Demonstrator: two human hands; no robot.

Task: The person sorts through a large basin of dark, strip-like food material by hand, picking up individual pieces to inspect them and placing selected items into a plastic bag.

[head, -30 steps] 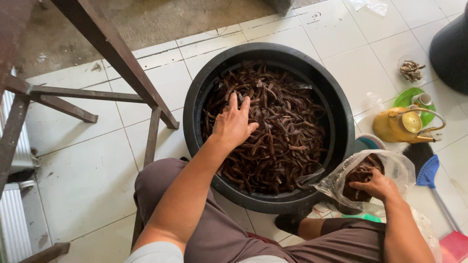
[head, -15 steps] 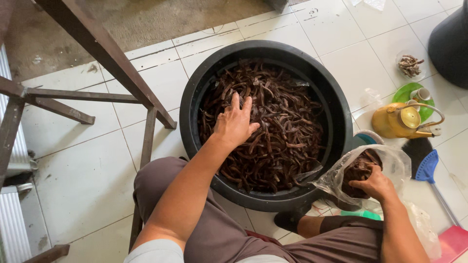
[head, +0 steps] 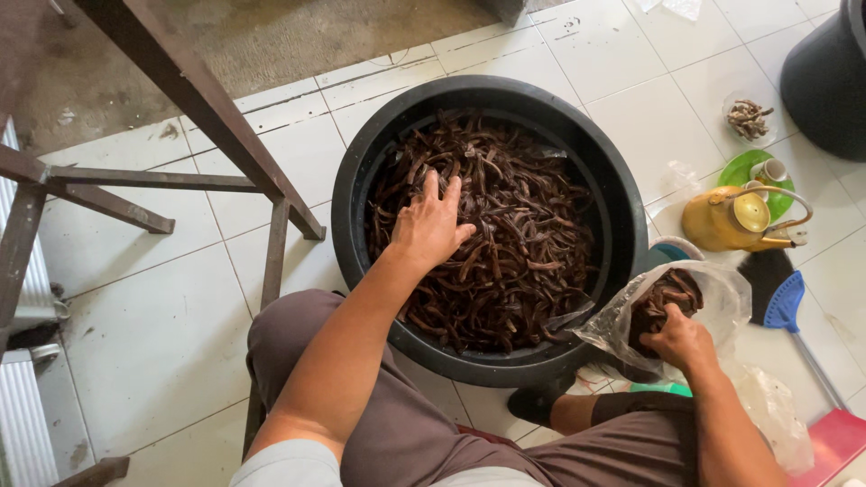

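A big round black tub point(head: 622, 194) on the tiled floor is filled with dark brown dried pods point(head: 514, 234). My left hand point(head: 431, 225) lies flat on the pile near its left side, fingers spread and pointing away from me. My right hand point(head: 678, 341) is at the mouth of a clear plastic bag point(head: 722, 302) to the right of the tub, fingers curled on the pods inside it. The bag holds a small heap of the same pods point(head: 667, 293).
A yellow kettle point(head: 735, 219) stands right of the tub, beside a green plate point(head: 749, 171) with a cup. A blue dustpan-like tool point(head: 785, 302) lies near it. Dark wooden table legs point(head: 203, 108) cross the left side. A black bin point(head: 825, 72) is at the top right.
My left hand has stayed on the pile, shifting only slightly. My right hand remains in the bag. The view has drifted a little.
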